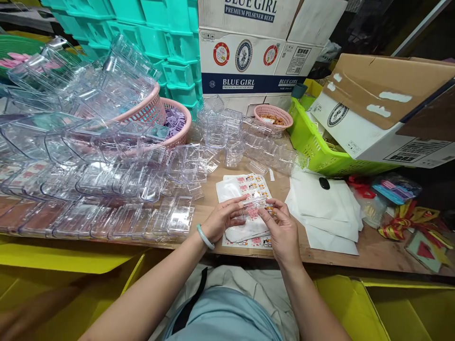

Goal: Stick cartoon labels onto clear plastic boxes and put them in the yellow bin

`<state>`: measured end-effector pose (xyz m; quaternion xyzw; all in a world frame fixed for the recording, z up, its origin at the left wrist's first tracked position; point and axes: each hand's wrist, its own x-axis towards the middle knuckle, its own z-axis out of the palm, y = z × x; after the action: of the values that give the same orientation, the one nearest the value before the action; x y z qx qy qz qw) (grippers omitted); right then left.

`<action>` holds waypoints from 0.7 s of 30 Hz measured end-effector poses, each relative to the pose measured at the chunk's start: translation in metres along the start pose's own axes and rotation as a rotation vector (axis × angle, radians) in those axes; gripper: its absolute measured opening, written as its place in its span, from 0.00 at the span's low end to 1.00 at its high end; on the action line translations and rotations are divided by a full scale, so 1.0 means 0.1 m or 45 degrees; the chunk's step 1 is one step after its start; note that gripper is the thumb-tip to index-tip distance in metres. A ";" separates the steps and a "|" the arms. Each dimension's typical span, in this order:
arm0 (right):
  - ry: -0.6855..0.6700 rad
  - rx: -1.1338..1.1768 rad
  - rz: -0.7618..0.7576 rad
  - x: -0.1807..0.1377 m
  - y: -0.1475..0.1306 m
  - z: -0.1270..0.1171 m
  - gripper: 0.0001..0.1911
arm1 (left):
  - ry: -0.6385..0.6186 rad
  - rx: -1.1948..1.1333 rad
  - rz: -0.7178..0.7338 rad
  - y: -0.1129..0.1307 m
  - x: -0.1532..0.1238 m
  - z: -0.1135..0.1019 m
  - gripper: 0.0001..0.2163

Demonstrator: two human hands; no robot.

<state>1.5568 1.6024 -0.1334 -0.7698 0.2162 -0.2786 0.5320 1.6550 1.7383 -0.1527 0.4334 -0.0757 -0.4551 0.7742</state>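
Both forearms angled inward over the wooden table (373,246), small clear plastic box (254,207) pinched between left hand (222,219) and right hand (282,226), fingers curled closed around it, held above printed sticker sheets (249,187).

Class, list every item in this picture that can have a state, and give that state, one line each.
left hand: pinching the printed bag
right hand: pinching the printed bag
printed bag: held up between both hands
clear boxes: stacked in overlapping rows
pink basket: holds purple pieces
cardboard box: tilted
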 end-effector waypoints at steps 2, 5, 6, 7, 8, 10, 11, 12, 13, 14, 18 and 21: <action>-0.003 -0.005 -0.008 0.01 0.00 0.00 0.16 | 0.007 -0.004 -0.003 0.00 0.00 0.00 0.21; -0.010 -0.015 -0.014 0.01 0.00 0.01 0.16 | 0.019 -0.015 -0.013 0.01 0.00 0.01 0.21; -0.012 -0.020 -0.015 0.01 0.00 0.01 0.16 | 0.021 -0.018 -0.015 0.01 0.00 0.02 0.21; -0.014 -0.025 -0.015 0.01 -0.01 0.01 0.16 | 0.022 -0.018 -0.016 0.01 0.00 0.02 0.21; -0.015 -0.028 -0.015 0.01 -0.01 0.01 0.16 | 0.021 -0.018 -0.018 0.01 0.00 0.02 0.21; -0.018 -0.034 -0.017 0.01 -0.01 0.02 0.15 | 0.020 -0.015 -0.024 0.02 0.00 0.02 0.21; -0.019 -0.037 -0.020 0.01 0.00 0.02 0.14 | 0.021 -0.015 -0.027 0.02 0.00 0.02 0.21; -0.021 -0.042 -0.026 0.02 0.00 0.02 0.14 | 0.022 -0.016 -0.029 0.02 0.00 0.01 0.22; -0.023 -0.049 -0.032 0.02 0.01 0.02 0.13 | 0.023 -0.019 -0.029 0.01 0.00 0.00 0.22; -0.024 -0.055 -0.041 0.02 0.02 0.02 0.13 | 0.022 -0.022 -0.028 0.01 0.01 0.00 0.22; -0.028 -0.081 -0.064 0.03 0.05 0.02 0.13 | 0.007 -0.010 -0.021 0.00 0.01 -0.01 0.22; -0.027 -0.121 -0.089 0.03 0.03 0.02 0.12 | 0.017 0.066 -0.003 -0.01 -0.01 0.02 0.22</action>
<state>1.5603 1.6010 -0.1357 -0.8043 0.1965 -0.2781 0.4870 1.6533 1.7375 -0.1518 0.4564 -0.0819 -0.4510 0.7626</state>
